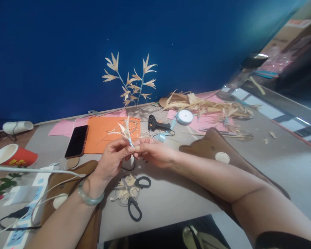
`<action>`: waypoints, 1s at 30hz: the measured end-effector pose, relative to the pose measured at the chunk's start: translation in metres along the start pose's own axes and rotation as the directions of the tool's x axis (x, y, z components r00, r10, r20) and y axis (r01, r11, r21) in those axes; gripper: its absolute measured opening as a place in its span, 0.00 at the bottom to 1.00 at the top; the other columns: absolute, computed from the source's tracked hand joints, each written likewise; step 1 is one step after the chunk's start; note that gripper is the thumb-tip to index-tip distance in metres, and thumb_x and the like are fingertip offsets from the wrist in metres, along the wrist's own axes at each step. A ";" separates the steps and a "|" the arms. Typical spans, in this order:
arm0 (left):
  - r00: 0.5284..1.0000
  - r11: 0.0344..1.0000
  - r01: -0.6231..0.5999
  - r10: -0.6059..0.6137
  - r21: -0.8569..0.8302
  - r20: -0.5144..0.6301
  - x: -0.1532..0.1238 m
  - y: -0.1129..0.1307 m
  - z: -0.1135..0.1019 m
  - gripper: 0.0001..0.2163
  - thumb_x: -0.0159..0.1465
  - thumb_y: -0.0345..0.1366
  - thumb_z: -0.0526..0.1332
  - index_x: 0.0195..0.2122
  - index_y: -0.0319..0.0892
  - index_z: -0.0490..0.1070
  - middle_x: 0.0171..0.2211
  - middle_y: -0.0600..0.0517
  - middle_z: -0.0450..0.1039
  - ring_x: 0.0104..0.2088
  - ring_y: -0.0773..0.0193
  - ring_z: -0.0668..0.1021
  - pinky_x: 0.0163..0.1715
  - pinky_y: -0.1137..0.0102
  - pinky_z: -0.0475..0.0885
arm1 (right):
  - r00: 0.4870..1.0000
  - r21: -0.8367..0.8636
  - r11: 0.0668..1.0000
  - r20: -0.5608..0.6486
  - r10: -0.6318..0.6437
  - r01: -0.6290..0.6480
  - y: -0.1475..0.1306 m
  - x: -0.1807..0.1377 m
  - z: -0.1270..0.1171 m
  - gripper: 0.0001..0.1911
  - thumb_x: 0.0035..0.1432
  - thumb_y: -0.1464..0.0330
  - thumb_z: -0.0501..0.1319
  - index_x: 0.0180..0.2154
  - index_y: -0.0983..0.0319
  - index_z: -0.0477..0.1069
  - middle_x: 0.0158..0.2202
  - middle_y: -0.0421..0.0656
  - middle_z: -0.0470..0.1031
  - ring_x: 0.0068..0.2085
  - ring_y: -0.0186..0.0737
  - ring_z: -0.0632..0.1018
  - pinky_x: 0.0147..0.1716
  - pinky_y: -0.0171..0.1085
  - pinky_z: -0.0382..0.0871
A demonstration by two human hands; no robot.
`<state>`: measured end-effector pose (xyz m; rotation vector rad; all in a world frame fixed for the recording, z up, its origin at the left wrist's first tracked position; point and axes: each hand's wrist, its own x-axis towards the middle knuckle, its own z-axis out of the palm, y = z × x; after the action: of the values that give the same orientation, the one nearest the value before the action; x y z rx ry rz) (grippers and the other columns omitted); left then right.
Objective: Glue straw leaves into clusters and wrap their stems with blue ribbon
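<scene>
My left hand (pixel 113 158) and my right hand (pixel 152 151) meet above the table's middle, both pinching the base of a small cluster of dried straw leaves (pixel 125 130) wrapped in pale blue tape at its stem. The leaves fan upward from my fingertips. A jade bangle sits on my left wrist. Below my hands lie black-handled scissors (pixel 135 196) over a pile of straw scraps.
A black phone (pixel 77 141) rests beside orange paper (pixel 101 133). A black glue gun (pixel 157 125), a roll of pale tape (pixel 184 117), a heap of dried leaves (pixel 209 107), a finished leaf branch (pixel 131 84) against the blue wall, a red paper cup (pixel 11 156) and a power strip (pixel 28 204) surround them.
</scene>
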<state>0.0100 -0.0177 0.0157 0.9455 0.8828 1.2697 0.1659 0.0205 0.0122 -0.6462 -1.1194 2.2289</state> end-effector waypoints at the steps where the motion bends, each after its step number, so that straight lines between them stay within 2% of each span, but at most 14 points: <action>1: 1.000 1.000 0.013 -0.013 -0.003 0.011 -0.001 0.000 0.000 0.09 0.49 0.34 0.72 0.22 0.39 0.72 0.21 0.57 0.70 0.21 0.72 0.73 0.20 0.78 0.63 | 1.000 0.004 1.000 0.006 0.007 -0.007 0.001 0.000 0.000 0.11 0.47 0.65 0.70 0.23 0.65 0.72 0.22 0.37 0.72 0.27 0.29 0.70 0.29 0.32 0.59; 8: 0.996 0.996 0.077 -0.075 -0.050 0.037 -0.002 0.002 0.000 0.09 0.52 0.34 0.70 0.25 0.40 0.70 0.23 0.56 0.73 0.25 0.69 0.76 0.27 0.74 0.71 | 0.999 -0.002 0.999 0.019 -0.042 0.042 0.006 0.001 -0.001 0.13 0.49 0.62 0.69 0.24 0.64 0.72 0.22 0.38 0.73 0.25 0.28 0.70 0.29 0.31 0.61; 13: 0.995 0.997 0.075 -0.075 -0.004 -0.068 0.002 -0.001 -0.001 0.12 0.51 0.38 0.72 0.28 0.40 0.70 0.25 0.56 0.72 0.25 0.70 0.74 0.26 0.75 0.68 | 0.991 -0.126 0.986 -0.056 -0.118 0.110 0.009 0.006 -0.007 0.13 0.51 0.61 0.67 0.25 0.65 0.74 0.24 0.40 0.74 0.26 0.29 0.71 0.31 0.33 0.62; 18: 0.991 0.982 0.042 -0.017 0.183 -0.135 0.004 0.000 -0.004 0.12 0.53 0.40 0.70 0.28 0.39 0.69 0.18 0.59 0.65 0.18 0.75 0.65 0.19 0.78 0.59 | 0.942 -0.197 0.960 -0.234 -0.242 0.198 0.009 0.005 -0.007 0.07 0.47 0.67 0.67 0.27 0.63 0.71 0.25 0.37 0.72 0.27 0.30 0.70 0.32 0.33 0.62; 21: 0.989 0.957 0.038 0.005 0.289 -0.148 0.003 0.002 -0.002 0.12 0.53 0.41 0.69 0.30 0.39 0.69 0.18 0.58 0.67 0.19 0.74 0.65 0.19 0.77 0.59 | 0.900 -0.216 0.948 -0.321 -0.296 0.235 0.004 0.002 -0.003 0.09 0.45 0.68 0.68 0.30 0.62 0.71 0.28 0.36 0.72 0.29 0.30 0.70 0.32 0.33 0.63; 25: 0.991 0.933 0.006 0.042 0.359 -0.124 0.001 0.001 0.001 0.12 0.53 0.41 0.69 0.30 0.38 0.72 0.21 0.56 0.69 0.21 0.72 0.69 0.22 0.76 0.63 | 0.899 -0.252 0.934 -0.297 -0.323 0.252 -0.001 0.001 -0.001 0.12 0.44 0.66 0.70 0.31 0.62 0.72 0.31 0.38 0.73 0.31 0.31 0.72 0.34 0.34 0.65; 30: 0.990 0.915 0.029 0.029 0.402 -0.137 -0.001 -0.002 0.004 0.11 0.52 0.38 0.70 0.31 0.38 0.73 0.24 0.54 0.72 0.22 0.71 0.71 0.23 0.75 0.65 | 0.910 -0.311 0.920 -0.262 -0.322 0.237 0.002 0.005 -0.008 0.13 0.42 0.64 0.72 0.27 0.63 0.71 0.26 0.38 0.73 0.29 0.32 0.72 0.32 0.34 0.65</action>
<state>0.0143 -0.0191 0.0154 1.1878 1.2893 1.1856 0.1662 0.0271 0.0053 -0.8526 -1.2756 1.6746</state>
